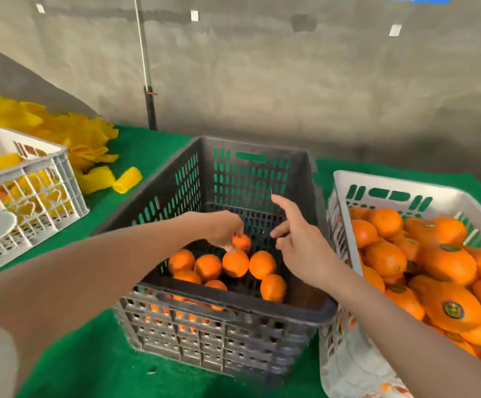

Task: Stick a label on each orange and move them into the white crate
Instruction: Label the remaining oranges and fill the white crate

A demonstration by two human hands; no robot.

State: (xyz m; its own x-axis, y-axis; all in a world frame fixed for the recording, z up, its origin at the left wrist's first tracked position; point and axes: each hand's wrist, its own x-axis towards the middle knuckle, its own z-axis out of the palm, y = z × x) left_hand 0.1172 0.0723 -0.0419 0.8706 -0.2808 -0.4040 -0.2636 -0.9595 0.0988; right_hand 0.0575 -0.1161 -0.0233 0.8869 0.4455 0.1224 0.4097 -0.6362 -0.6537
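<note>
Underneath the white crate [391, 181], green table covering [90, 354]; behind, grey wall [291, 96].

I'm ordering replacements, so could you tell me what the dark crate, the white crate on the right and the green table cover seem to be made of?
The dark crate looks like moulded plastic, matt grey, given its slotted walls. The white crate seems plastic too, smoother, with cut-out slots. The green table cover is probably felt or short-pile fabric; it looks fuzzy and dull.

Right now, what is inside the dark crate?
About eight oranges lie in its near part, with the left hand among them. Its front wall may hide more.
</note>
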